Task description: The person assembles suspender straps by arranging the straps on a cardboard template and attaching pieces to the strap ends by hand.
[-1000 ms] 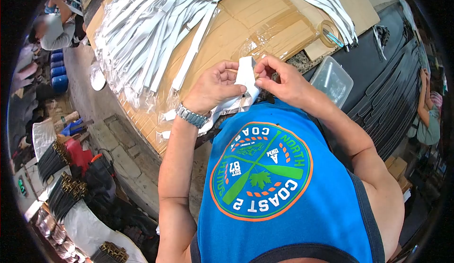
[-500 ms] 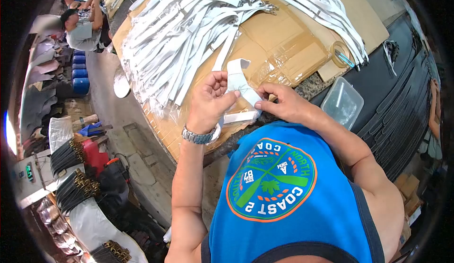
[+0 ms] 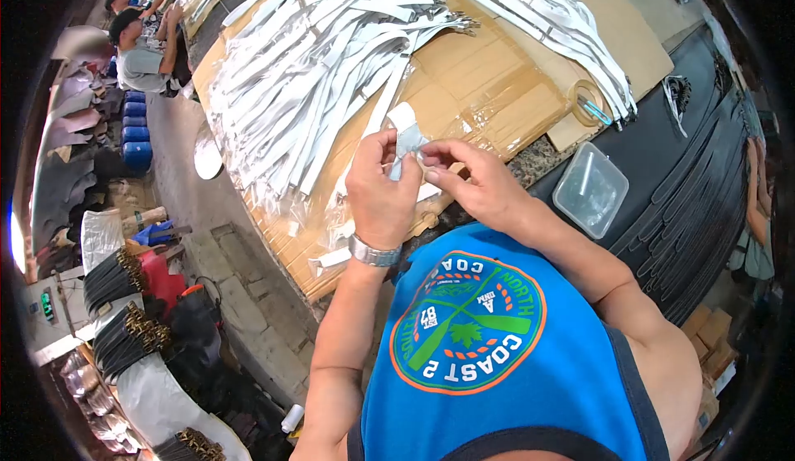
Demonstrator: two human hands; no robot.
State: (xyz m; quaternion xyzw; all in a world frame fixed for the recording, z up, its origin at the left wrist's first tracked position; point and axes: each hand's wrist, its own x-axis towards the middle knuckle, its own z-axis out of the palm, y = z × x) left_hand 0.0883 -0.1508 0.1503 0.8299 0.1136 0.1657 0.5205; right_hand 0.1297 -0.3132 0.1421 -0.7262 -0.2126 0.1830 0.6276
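A white strap [image 3: 403,119] stands up between my two hands, its upper end bent over and a bluish-grey patch showing on its face. My left hand [image 3: 383,193], with a metal watch on the wrist, is closed round the strap, thumb on its near side. From the right, my right hand [image 3: 472,178] pinches at the strap's edge beside the left thumb; the fingertips partly hide the spot. Just beyond the hands lies a large pile of white straps [image 3: 331,88] on a cardboard sheet [image 3: 489,88], some in clear plastic.
Right of the cardboard are a tape roll [image 3: 577,101], a light-blue tool [image 3: 598,111] and a clear plastic box [image 3: 591,189]. Black straps [image 3: 687,204] cover the right side. More white straps [image 3: 546,14] lie at the back. Another person [image 3: 145,55] is at the upper left.
The strap's lower part has slipped from sight and less of it shows between my hands. My left hand has moved right, and my right hand has come in closer to it.
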